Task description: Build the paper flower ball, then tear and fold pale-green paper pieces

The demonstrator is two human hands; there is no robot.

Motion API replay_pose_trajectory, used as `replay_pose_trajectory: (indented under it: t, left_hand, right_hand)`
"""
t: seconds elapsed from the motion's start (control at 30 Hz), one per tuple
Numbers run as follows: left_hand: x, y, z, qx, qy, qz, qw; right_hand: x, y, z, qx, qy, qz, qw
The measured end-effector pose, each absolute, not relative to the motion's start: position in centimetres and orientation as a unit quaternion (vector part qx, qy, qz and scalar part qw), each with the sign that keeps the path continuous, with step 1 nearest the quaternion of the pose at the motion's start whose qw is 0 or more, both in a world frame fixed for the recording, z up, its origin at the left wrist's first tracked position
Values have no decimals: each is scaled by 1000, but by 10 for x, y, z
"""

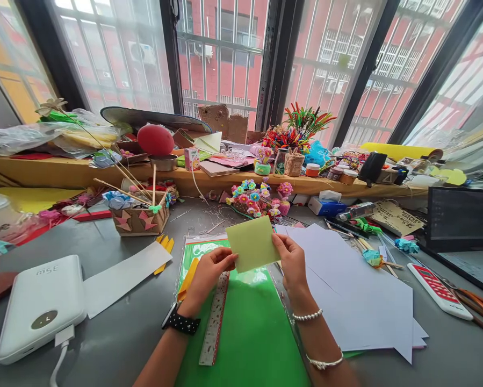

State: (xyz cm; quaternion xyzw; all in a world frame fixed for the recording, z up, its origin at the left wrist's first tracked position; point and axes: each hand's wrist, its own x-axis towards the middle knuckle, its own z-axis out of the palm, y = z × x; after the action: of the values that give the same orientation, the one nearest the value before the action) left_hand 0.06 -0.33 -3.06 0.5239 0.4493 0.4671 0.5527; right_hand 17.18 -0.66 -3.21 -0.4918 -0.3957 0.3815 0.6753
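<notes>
A pale yellow-green sheet of paper (252,244) is held up in front of me, tilted a little. My left hand (214,269) pinches its lower left corner between thumb and fingers. At its right edge, my right hand (289,260) grips the same sheet. Below both hands lies a glossy green sheet in a clear plastic sleeve (257,328). A patterned ruler (214,325) rests on the green, partly under my left hand. Folded orange-yellow paper (188,278) sits beside my left wrist.
White paper sheets (358,301) are stacked to the right, near a red-and-white calculator (438,290) and scissors (477,303). On the left are a white power bank (43,306), a white strip (124,279) and a decorated box with sticks (138,220). Craft supplies crowd the windowsill (225,184).
</notes>
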Motion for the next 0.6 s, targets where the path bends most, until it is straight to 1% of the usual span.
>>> replay_pose_trajectory:
  t: [0.2,0.47,0.6]
  left_hand:
    - [-3,0,-34,500,464,500,534]
    - [-6,1,-36,509,473,502,514]
    - [-5,5,-39,502,472,540,484]
  right_hand:
    - [173,-3,-36,-483,-395,438,648]
    - [178,-5,-34,-460,-426,495,601]
    - [179,-7,-30,-451,-434,505,594]
